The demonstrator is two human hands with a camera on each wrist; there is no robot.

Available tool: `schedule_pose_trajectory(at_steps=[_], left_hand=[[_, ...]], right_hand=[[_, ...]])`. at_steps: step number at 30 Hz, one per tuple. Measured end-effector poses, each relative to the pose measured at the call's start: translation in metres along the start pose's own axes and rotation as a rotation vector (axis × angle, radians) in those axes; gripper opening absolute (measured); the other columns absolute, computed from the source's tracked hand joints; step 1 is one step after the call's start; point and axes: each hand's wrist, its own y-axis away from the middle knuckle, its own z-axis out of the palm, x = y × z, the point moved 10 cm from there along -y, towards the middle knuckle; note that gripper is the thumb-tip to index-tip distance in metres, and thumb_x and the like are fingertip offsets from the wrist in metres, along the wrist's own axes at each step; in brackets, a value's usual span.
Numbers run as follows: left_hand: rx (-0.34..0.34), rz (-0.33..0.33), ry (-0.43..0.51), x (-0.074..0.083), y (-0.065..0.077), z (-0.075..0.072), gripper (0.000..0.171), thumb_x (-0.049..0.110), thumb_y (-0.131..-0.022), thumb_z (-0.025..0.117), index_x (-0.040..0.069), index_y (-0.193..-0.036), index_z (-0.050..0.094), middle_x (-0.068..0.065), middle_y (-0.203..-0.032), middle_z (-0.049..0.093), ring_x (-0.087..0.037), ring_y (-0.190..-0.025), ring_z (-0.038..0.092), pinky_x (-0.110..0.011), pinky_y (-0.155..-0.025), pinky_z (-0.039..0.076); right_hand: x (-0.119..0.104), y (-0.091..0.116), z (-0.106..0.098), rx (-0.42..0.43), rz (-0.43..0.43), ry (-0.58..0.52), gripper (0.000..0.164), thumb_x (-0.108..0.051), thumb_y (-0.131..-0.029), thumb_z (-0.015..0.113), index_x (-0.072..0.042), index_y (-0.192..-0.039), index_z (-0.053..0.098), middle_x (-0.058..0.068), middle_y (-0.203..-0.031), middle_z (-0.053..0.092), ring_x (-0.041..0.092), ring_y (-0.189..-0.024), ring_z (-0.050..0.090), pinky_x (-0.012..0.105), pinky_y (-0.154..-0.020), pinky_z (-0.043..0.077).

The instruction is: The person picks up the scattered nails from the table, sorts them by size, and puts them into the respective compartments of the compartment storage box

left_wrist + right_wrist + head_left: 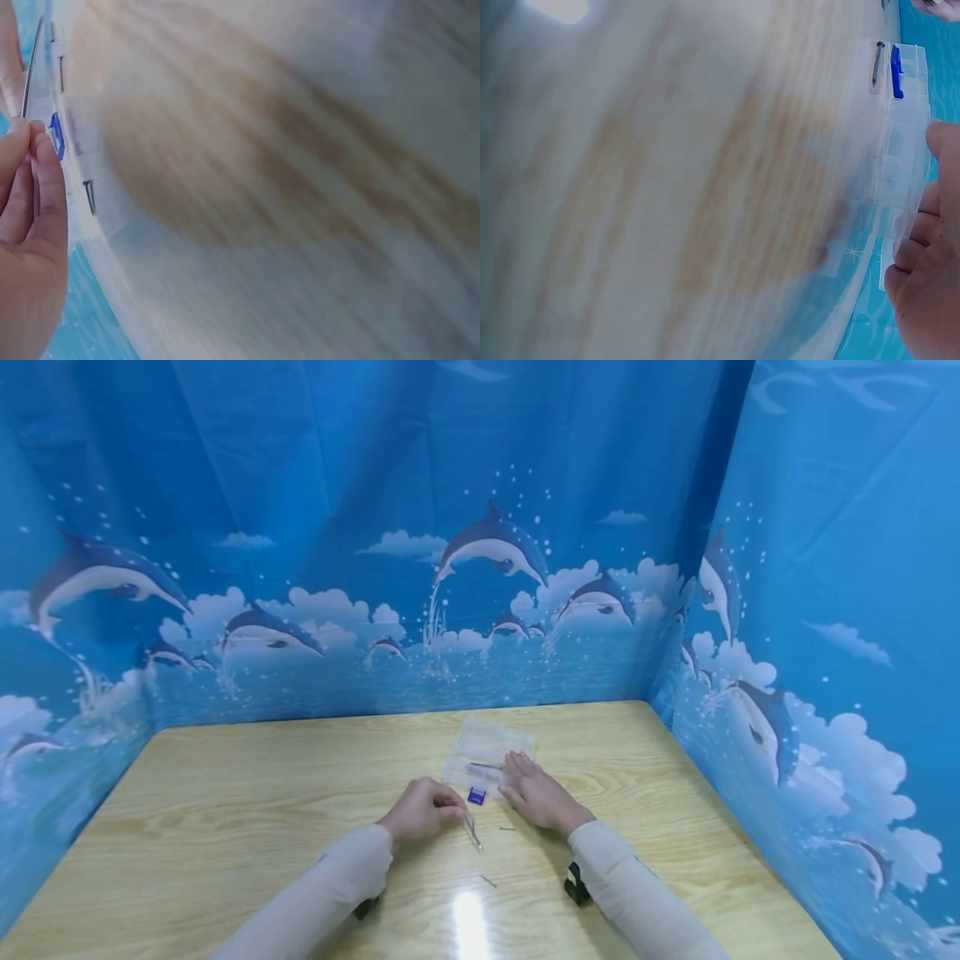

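My left hand (pixel 425 810) pinches a slim metal tool that looks like tweezers (pixel 473 832) between thumb and fingertips. In the left wrist view, the tool appears as a thin shiny rod (pixel 31 67). A clear plastic compartment box (pixel 901 142) lies beyond it, with a blue piece (pixel 477 795) at its front left corner. My right hand (pixel 542 795) rests on the box's right side, fingers extended in the head view. A long thin metal piece (pixel 486 766) lies across the box. Nails lie nearby, one nail (pixel 507 828) just in front of the box.
Another nail (pixel 489 882) lies closer to me on the wooden table (pixel 247 810). A blue dolphin-print curtain (pixel 337 543) hangs behind the table and along its right side. Glare (pixel 469 922) brightens the table's near part.
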Motion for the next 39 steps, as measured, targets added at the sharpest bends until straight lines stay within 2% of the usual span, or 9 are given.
schedule_pose_trajectory(at_steps=[6, 12, 17, 21, 23, 30, 36, 39], left_hand=[[0.091, -0.115, 0.07, -0.004, -0.005, -0.02, 0.006, 0.009, -0.087, 0.069, 0.008, -0.09, 0.074, -0.002, -0.085, 0.072, -0.015, -0.078, 0.065, -0.029, -0.072, 0.054], [0.277, -0.193, 0.12, -0.007, -0.012, -0.042, 0.01, 0.012, -0.088, 0.069, 0.007, -0.095, 0.074, -0.003, -0.09, 0.073, -0.015, -0.081, 0.066, -0.03, -0.072, 0.055], [0.411, -0.221, 0.139, -0.007, -0.019, -0.052, 0.014, 0.013, -0.09, 0.068, 0.005, -0.1, 0.074, -0.007, -0.094, 0.073, -0.018, -0.087, 0.068, -0.035, -0.078, 0.056], [0.491, -0.247, 0.147, -0.004, -0.026, -0.054, 0.014, 0.014, -0.09, 0.068, 0.006, -0.1, 0.074, -0.008, -0.095, 0.073, -0.02, -0.089, 0.068, -0.036, -0.079, 0.055], [0.522, -0.284, 0.164, -0.005, -0.029, -0.052, 0.014, 0.013, -0.09, 0.068, 0.006, -0.1, 0.074, -0.007, -0.095, 0.073, -0.02, -0.09, 0.068, -0.035, -0.079, 0.055], [0.66, -0.362, 0.164, -0.007, -0.036, -0.048, 0.008, 0.01, -0.088, 0.069, 0.007, -0.093, 0.075, -0.007, -0.087, 0.072, -0.02, -0.082, 0.065, -0.036, -0.076, 0.053], [0.704, -0.415, 0.188, -0.015, -0.037, -0.039, 0.008, 0.009, -0.088, 0.069, 0.007, -0.093, 0.075, -0.006, -0.086, 0.071, -0.019, -0.08, 0.065, -0.036, -0.074, 0.053], [0.72, -0.411, 0.181, -0.015, -0.039, -0.035, 0.008, 0.009, -0.088, 0.069, 0.007, -0.092, 0.075, -0.007, -0.086, 0.071, -0.02, -0.079, 0.065, -0.037, -0.074, 0.053]], right_hand=[[-0.001, 0.0, -0.001, 0.0, -0.006, 0.003, 0.065, -0.043, -0.104, 0.032, 0.001, -0.15, 0.019, 0.019, -0.157, 0.019, 0.033, -0.145, 0.016, 0.043, -0.117, 0.016], [-0.002, 0.001, -0.002, 0.005, -0.012, -0.001, 0.064, -0.041, -0.104, 0.032, 0.002, -0.149, 0.02, 0.02, -0.156, 0.019, 0.033, -0.145, 0.016, 0.043, -0.118, 0.016], [0.0, 0.001, -0.002, -0.004, -0.001, 0.003, 0.065, -0.043, -0.104, 0.03, 0.001, -0.15, 0.018, 0.018, -0.157, 0.018, 0.032, -0.145, 0.015, 0.042, -0.118, 0.015], [0.001, 0.001, -0.001, -0.001, 0.008, 0.0, 0.065, -0.044, -0.104, 0.031, 0.0, -0.15, 0.019, 0.017, -0.157, 0.019, 0.032, -0.145, 0.016, 0.042, -0.118, 0.015], [0.001, 0.001, -0.001, 0.003, 0.008, -0.003, 0.065, -0.044, -0.104, 0.031, 0.0, -0.15, 0.019, 0.017, -0.157, 0.019, 0.032, -0.145, 0.016, 0.042, -0.118, 0.016], [0.001, 0.002, -0.002, 0.011, 0.007, 0.001, 0.065, -0.044, -0.103, 0.031, 0.0, -0.15, 0.019, 0.017, -0.157, 0.019, 0.032, -0.145, 0.016, 0.042, -0.118, 0.016], [0.0, 0.0, -0.001, 0.005, 0.003, -0.003, 0.066, -0.044, -0.103, 0.031, 0.0, -0.15, 0.019, 0.018, -0.157, 0.019, 0.032, -0.145, 0.016, 0.043, -0.118, 0.016], [0.0, 0.0, -0.002, 0.004, 0.002, -0.001, 0.065, -0.044, -0.103, 0.032, 0.001, -0.15, 0.019, 0.018, -0.157, 0.019, 0.033, -0.145, 0.016, 0.043, -0.117, 0.016]])
